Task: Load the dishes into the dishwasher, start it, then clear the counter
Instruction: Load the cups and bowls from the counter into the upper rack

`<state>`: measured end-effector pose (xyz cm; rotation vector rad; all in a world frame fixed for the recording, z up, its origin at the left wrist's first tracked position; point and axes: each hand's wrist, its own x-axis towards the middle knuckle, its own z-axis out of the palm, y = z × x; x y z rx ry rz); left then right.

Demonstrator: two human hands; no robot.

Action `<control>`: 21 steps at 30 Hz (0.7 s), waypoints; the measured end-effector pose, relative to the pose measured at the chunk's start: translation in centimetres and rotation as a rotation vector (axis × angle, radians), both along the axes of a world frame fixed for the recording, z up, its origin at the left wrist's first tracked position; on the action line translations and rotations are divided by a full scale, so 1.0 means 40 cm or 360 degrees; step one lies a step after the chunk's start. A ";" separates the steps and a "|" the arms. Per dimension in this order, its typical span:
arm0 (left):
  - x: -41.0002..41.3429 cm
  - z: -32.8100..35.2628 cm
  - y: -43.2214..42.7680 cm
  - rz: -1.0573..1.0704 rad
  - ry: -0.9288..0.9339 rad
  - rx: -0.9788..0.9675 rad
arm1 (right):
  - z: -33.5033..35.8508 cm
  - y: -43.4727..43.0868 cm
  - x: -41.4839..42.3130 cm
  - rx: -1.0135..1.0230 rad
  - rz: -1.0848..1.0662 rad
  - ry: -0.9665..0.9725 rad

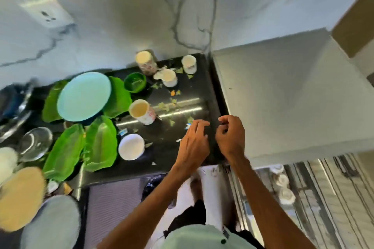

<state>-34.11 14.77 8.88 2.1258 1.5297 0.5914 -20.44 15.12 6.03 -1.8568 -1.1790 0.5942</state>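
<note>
Dirty dishes cover a black counter (182, 107): a light blue plate (84, 96), several green leaf-shaped plates (101, 143), a small green bowl (135, 82), a white bowl (131, 146), a glass bowl (36, 143) and several mugs, one patterned mug (141, 111) near the middle. Food scraps lie scattered among them. My left hand (194, 141) hovers over the counter's right part with fingers spread and relaxed. My right hand (230, 137) is at the counter's right edge, its fingers curled; whether it pinches a scrap I cannot tell. The dishwasher's open rack (283, 186) with white cups shows at lower right.
A grey appliance top (283, 97) adjoins the counter on the right. The marble wall (121, 16) carries a socket (47, 12). A tan plate (20, 198) and a pale plate (50, 222) sit at the lower left. Pots stand at the far left.
</note>
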 end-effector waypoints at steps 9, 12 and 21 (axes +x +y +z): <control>-0.323 0.017 0.094 0.0449 0.0059 0.0064 | 0.016 0.172 -0.243 -0.0250 0.0501 -0.0103; -0.359 0.028 0.141 0.0480 0.0071 0.0106 | 0.014 0.212 -0.273 -0.0299 0.0585 -0.0155; -0.303 0.033 0.346 0.0281 0.0177 0.0084 | 0.008 0.304 -0.234 -0.0408 0.0487 -0.0192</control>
